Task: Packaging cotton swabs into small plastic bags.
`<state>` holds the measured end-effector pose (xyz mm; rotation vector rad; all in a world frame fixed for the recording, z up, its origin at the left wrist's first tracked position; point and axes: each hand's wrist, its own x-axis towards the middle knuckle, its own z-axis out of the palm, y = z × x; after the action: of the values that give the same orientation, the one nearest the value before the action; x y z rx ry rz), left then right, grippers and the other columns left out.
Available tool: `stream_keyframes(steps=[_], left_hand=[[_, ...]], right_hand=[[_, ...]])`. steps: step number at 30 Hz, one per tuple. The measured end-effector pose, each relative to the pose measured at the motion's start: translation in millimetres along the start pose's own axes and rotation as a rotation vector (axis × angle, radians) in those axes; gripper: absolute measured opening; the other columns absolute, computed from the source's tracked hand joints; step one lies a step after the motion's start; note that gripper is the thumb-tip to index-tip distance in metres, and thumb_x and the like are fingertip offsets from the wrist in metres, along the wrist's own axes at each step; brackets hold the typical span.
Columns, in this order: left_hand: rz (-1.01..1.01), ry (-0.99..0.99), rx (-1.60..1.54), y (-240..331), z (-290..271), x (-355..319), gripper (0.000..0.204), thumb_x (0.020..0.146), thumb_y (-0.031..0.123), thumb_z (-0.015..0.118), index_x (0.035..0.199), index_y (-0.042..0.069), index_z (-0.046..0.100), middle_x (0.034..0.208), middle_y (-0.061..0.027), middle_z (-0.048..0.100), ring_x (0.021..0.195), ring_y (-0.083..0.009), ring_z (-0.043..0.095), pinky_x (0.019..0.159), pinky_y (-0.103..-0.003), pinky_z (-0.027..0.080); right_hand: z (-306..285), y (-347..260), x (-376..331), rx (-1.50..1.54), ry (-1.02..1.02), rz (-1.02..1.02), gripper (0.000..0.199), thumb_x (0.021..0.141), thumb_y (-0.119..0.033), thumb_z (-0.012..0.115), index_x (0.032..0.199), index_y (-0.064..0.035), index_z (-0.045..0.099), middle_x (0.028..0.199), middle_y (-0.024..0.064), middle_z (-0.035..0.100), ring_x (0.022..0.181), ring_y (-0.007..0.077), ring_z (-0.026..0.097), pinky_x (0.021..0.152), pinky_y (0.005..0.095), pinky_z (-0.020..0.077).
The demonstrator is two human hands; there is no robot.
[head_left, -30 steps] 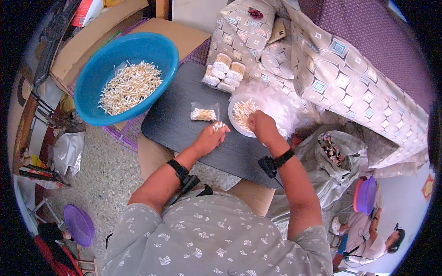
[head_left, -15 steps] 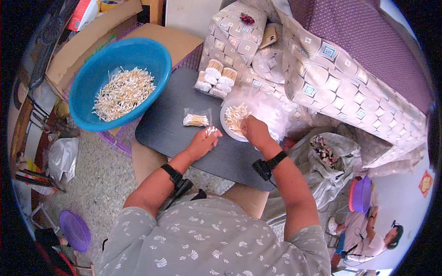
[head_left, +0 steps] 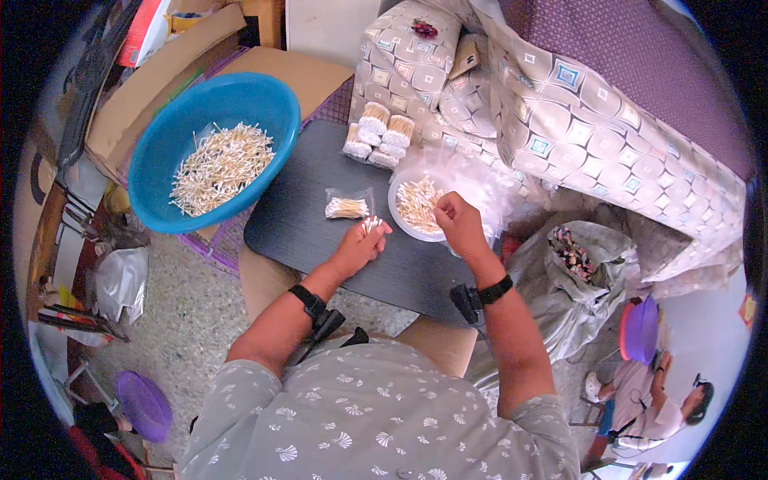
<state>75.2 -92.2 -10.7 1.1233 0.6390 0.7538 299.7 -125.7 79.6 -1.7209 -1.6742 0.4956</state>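
Observation:
My left hand [head_left: 358,246] is closed around a small bunch of cotton swabs [head_left: 371,223], their white tips poking out above the fingers. My right hand [head_left: 462,227] is pinched at the right rim of a round white bowl [head_left: 406,226] of loose cotton swabs [head_left: 418,203]. What its fingertips hold, if anything, is too small to make out. Just beyond my left hand, a clear plastic bag [head_left: 362,194] with a row of swabs inside lies on the black tabletop [head_left: 300,192]. Filled packs of swabs [head_left: 379,134] are stacked at the table's far edge.
A large blue basin [head_left: 152,192] of loose swabs stands at the left beside cardboard. Clear plastic bags [head_left: 476,188] lie right of the bowl, near a patterned sofa cover [head_left: 608,128]. A grey sack [head_left: 552,292] stands at the right; another person [head_left: 648,400] sits beyond it.
My right hand has drawn back from the swabs toward the bowl's right rim. My left hand keeps its bunch, and the whole view has shifted slightly.

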Motion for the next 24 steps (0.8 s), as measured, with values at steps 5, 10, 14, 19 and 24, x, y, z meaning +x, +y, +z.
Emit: stream_keyframes(steps=[5,10,14,19,24], left_hand=[[-0.011,0.014,0.009,7,0,-2,0.019,0.098,0.026,0.049,0.1,0.009,0.057,0.062,0.0048,0.045,0.049,-0.0047,0.036,0.043,-0.021,0.03],[-0.027,0.0,-0.009,11,2,1,0.023,0.096,0.027,0.052,0.101,0.007,0.061,0.058,0.0063,0.041,0.048,-0.004,0.034,0.042,-0.021,0.026],[-0.061,0.013,-0.007,8,1,2,0.023,0.095,0.027,0.053,0.099,0.007,0.063,0.057,0.0067,0.041,0.047,-0.0039,0.034,0.042,-0.021,0.027],[-0.1,-0.015,0.084,10,0,4,0.019,0.092,0.022,0.059,0.097,0.006,0.066,0.058,0.0061,0.048,0.049,-0.0027,0.038,0.042,-0.021,0.029],[-0.109,0.002,0.155,16,6,0,0.014,0.09,0.019,0.062,0.094,0.006,0.066,0.063,0.0059,0.054,0.05,-0.0018,0.041,0.043,-0.02,0.03]], right_hand=[[25,-21,-33,0.707,-0.119,0.223,0.008,0.09,-0.012,0.055,0.091,-0.0054,0.052,0.085,0.0074,0.063,0.068,0.0131,0.061,0.057,0.028,0.0516],[68,-12,-62,0.847,-0.3,0.301,0.008,0.094,-0.012,0.051,0.098,-0.006,0.047,0.088,0.007,0.062,0.072,0.0131,0.062,0.06,0.0259,0.0537],[85,-2,-69,0.825,-0.309,0.275,0.008,0.094,-0.012,0.051,0.097,-0.0058,0.048,0.088,0.0065,0.062,0.074,0.0132,0.063,0.061,0.0265,0.0538],[87,-6,-70,0.795,-0.307,0.291,0.009,0.093,-0.012,0.054,0.097,-0.0057,0.049,0.089,0.005,0.062,0.077,0.0103,0.062,0.063,0.0237,0.0528],[93,-4,-72,0.787,-0.226,0.314,0.009,0.091,-0.01,0.056,0.097,-0.0059,0.051,0.085,0.0031,0.059,0.073,0.0094,0.059,0.06,0.024,0.0527]])
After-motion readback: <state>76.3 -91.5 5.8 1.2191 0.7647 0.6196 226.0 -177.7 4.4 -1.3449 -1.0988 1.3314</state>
